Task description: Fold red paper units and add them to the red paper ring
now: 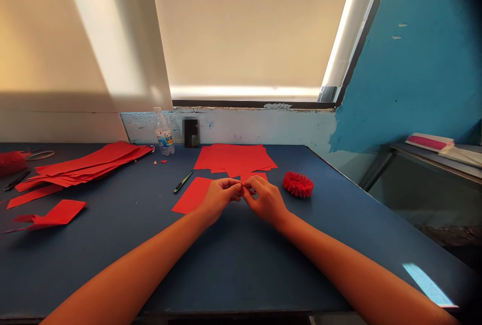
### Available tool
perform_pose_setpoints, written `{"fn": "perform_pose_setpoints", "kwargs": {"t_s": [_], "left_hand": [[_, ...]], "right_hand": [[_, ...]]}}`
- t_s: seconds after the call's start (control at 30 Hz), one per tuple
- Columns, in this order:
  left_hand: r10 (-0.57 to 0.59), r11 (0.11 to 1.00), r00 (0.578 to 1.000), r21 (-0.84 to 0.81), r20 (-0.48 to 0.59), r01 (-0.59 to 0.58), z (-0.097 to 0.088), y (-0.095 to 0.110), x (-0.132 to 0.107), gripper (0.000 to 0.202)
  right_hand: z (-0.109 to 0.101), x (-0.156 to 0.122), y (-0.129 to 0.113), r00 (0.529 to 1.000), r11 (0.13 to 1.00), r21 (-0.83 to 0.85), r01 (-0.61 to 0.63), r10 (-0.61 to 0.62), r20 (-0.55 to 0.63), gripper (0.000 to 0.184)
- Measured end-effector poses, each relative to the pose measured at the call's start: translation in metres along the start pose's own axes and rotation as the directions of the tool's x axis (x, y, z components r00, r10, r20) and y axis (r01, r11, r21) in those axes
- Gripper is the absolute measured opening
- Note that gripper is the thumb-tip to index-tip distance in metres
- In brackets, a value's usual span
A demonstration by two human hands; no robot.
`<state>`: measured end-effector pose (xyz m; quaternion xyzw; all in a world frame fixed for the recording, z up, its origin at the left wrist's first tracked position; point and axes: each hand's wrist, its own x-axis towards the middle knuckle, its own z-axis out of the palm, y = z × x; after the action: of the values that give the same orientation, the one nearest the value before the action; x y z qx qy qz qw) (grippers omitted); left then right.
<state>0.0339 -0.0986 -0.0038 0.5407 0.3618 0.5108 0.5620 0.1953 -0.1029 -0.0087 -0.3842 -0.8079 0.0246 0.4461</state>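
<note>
Over the middle of the table, my left hand (223,194) and my right hand (265,197) meet with their fingertips pinched together. A bit of red paper shows between the fingertips, mostly hidden by the fingers. Behind the hands lies a stack of red paper sheets (241,155), part of it covered by my right fingers. One red sheet (194,195) lies flat beside my left wrist. To the right of my right hand rests a round, pleated red paper rosette (298,185). A green and black pen or cutter (184,182) lies left of the hands.
At the left are a pile of red paper strips (90,164), a folded red piece (56,214), and scissors (39,155). A plastic bottle (163,134) stands by the wall. The blue table's (241,264) right edge slants away; books (433,141) lie on another surface beyond.
</note>
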Motion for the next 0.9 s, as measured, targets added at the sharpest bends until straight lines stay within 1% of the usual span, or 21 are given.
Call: {"fn": "perform_pose_setpoints", "kwargs": {"t_s": [0.13, 0.17, 0.23, 0.3, 0.37, 0.43, 0.47, 0.53, 0.63, 0.8, 0.9], "left_hand": [[-0.031, 0.997, 1.000, -0.074, -0.003, 0.031, -0.002, -0.001, 0.001, 0.024], [-0.037, 0.996, 0.999, -0.084, -0.004, 0.037, -0.002, -0.001, 0.001, 0.024], [-0.044, 0.995, 0.999, -0.090, -0.008, 0.043, -0.003, 0.000, 0.001, 0.026], [-0.045, 0.995, 0.999, -0.085, -0.015, 0.044, -0.004, 0.001, 0.002, 0.027], [-0.045, 0.996, 0.999, -0.074, -0.024, 0.043, -0.005, 0.002, 0.003, 0.026], [-0.045, 0.997, 0.998, -0.060, -0.035, 0.043, -0.006, 0.003, 0.003, 0.025], [-0.046, 0.998, 0.998, -0.052, -0.040, 0.044, -0.007, 0.003, 0.004, 0.024], [-0.046, 0.998, 0.998, -0.034, -0.047, 0.045, -0.007, 0.004, 0.004, 0.022], [-0.040, 0.999, 0.998, -0.003, -0.051, 0.040, -0.007, 0.004, 0.004, 0.020], [-0.023, 0.997, 0.999, 0.073, -0.031, 0.026, -0.007, 0.008, 0.003, 0.018], [0.002, 0.989, 1.000, 0.148, -0.024, 0.002, -0.009, 0.012, 0.002, 0.018]], "right_hand": [[-0.002, 0.001, 0.001, 0.997, 0.997, -0.020, 0.072, -0.072, 0.041, 0.019], [-0.002, 0.001, 0.001, 0.996, 0.997, 0.006, 0.078, -0.079, 0.043, 0.021], [-0.001, 0.003, 0.003, 0.998, 0.992, 0.115, 0.057, -0.060, 0.021, 0.020], [0.000, 0.004, 0.005, 1.000, 0.956, 0.292, -0.027, 0.023, 0.015, 0.016], [0.002, 0.005, 0.008, 0.985, 0.865, 0.474, -0.167, 0.165, 0.046, 0.014], [0.003, 0.006, 0.011, 0.954, 0.764, 0.578, -0.287, 0.281, 0.102, 0.022], [0.003, 0.007, 0.012, 0.940, 0.724, 0.607, -0.327, 0.318, 0.127, 0.026], [0.004, 0.008, 0.014, 0.924, 0.679, 0.634, -0.369, 0.339, 0.175, 0.029], [0.004, 0.009, 0.014, 0.908, 0.622, 0.668, -0.409, 0.349, 0.230, 0.026], [0.004, 0.009, 0.013, 0.892, 0.563, 0.705, -0.432, 0.385, 0.238, 0.022], [0.003, 0.009, 0.013, 0.882, 0.533, 0.716, -0.451, 0.388, 0.267, 0.023]]}}
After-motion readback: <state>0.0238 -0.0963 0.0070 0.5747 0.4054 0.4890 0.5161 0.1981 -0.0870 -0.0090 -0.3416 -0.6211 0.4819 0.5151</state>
